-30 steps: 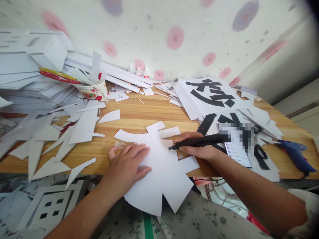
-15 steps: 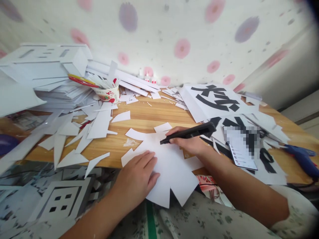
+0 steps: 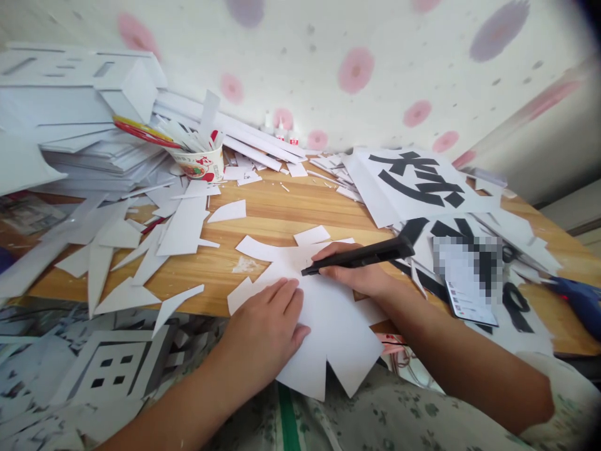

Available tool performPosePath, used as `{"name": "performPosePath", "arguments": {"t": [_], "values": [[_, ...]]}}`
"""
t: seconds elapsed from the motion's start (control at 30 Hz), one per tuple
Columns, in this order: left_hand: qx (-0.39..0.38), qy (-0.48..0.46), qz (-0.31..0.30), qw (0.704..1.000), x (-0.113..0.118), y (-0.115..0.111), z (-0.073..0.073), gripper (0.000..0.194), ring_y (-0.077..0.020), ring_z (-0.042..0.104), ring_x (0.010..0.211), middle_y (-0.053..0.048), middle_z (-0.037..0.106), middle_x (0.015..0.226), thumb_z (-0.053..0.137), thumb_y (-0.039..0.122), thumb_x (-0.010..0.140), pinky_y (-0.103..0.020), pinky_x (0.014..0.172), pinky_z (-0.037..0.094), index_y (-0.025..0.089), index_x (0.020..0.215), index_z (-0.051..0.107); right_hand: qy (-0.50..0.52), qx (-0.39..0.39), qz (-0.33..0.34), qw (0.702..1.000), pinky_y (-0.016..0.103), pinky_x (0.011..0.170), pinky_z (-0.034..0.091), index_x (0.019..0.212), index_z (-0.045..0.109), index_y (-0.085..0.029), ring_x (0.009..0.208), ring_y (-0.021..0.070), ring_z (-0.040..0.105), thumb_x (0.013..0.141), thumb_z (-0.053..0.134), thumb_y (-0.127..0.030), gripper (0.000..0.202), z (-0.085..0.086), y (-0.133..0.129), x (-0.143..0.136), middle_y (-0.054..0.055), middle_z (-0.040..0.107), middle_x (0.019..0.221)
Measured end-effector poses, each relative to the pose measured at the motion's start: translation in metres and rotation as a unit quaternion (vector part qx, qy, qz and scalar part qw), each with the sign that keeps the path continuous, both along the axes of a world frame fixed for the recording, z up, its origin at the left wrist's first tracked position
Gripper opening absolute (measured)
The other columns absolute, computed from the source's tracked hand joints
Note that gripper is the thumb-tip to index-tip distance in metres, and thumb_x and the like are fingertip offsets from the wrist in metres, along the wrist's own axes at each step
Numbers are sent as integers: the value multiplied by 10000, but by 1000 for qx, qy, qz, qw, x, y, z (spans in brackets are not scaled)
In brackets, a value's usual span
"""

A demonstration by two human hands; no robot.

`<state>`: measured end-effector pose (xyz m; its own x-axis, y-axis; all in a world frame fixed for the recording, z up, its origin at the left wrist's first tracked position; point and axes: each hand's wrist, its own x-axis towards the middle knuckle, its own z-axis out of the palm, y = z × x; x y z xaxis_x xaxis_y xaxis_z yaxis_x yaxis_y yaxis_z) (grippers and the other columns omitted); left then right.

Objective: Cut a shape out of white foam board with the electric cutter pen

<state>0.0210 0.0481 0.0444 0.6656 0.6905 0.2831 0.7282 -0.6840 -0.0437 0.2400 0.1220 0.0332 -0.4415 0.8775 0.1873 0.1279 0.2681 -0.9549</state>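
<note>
A white cut sheet [image 3: 335, 329] with a V-shaped notch lies across the table's front edge, overhanging it toward me. My left hand [image 3: 267, 326] rests flat on the sheet's left part, fingers stretched out and holding nothing. In my right hand [image 3: 347, 275] is a black utility knife [image 3: 366, 252], gripped low with its front end against the sheet, just above my left fingertips. Whether the blade is out is too small to make out. A curved white strip [image 3: 257, 248] and a small white piece [image 3: 312, 235] lie at the sheet's far edge.
White offcuts [image 3: 183, 225] litter the left of the wooden table [image 3: 277, 213]. Behind them stand a paper cup [image 3: 206, 164] of tools and stacked white boards [image 3: 113, 150]. To the right lie a phone [image 3: 464, 288], scissors [image 3: 511, 254], black lettering [image 3: 417, 178] and a blue glue gun [image 3: 580, 307].
The camera view has shifted slightly. The knife's front end has moved a little nearer my left fingertips on the sheet. Both hands keep their hold and pose.
</note>
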Motion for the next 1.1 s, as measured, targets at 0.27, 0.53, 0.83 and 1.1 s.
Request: {"name": "performPosePath", "arguments": {"t": [0.27,0.53,0.83,1.1], "values": [[-6,18,-2,1000,0,-1,-1,366,-300,623,1113,-167,664,1226,625,283,833,-409,917,556,75,1134,636,-20,0,14,1000,286,741,554,935,723,-209,833,167,684,761,684,-177,182,-1,4,1,26,739,911],[-22,42,5,999,2,-3,-1,371,-308,593,1172,-113,649,1275,528,267,889,-440,946,541,116,1220,601,-25,-63,16,998,325,819,544,1057,719,-284,994,205,650,833,697,-248,228,22,-19,5,23,705,1071],[6,37,24,999,3,-2,-6,360,-308,637,1130,-126,646,1287,561,254,855,-431,883,578,116,1183,614,-57,-13,61,996,304,801,529,1045,726,-265,983,210,645,784,746,-283,263,12,-4,23,37,699,1059],[-16,55,15,998,3,-2,-4,349,-331,619,1156,-161,626,1300,518,243,884,-463,902,559,114,1201,588,-62,39,115,991,253,657,510,989,717,-214,747,143,622,788,681,-211,205,9,9,30,18,686,872]]}}
